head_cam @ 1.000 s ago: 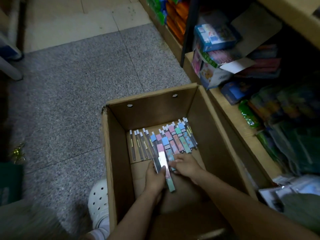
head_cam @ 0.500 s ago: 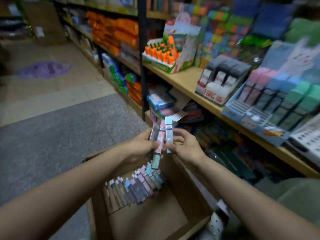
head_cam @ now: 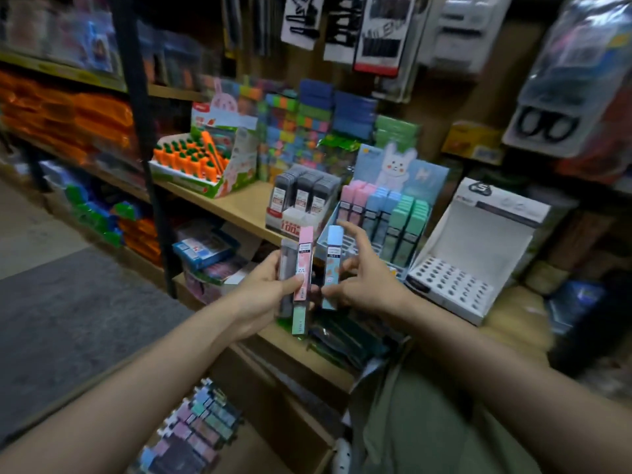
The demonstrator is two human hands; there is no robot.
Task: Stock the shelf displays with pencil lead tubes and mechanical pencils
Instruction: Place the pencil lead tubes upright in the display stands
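Upright, long axes vertical, the lead tubes stood in front of the bunny display (head_cam: 398,172). The left hand (head_cam: 270,290) gripped a grey, a pink (head_cam: 303,265) and a green tube; the right hand (head_cam: 362,278) pinched a blue tube (head_cam: 332,265). Label print was unreadable; the grey-tube box (head_cam: 294,224) read "100".

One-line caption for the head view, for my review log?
Left hand grips several lead tubes, right hand pinches a blue tube, before the bunny display.
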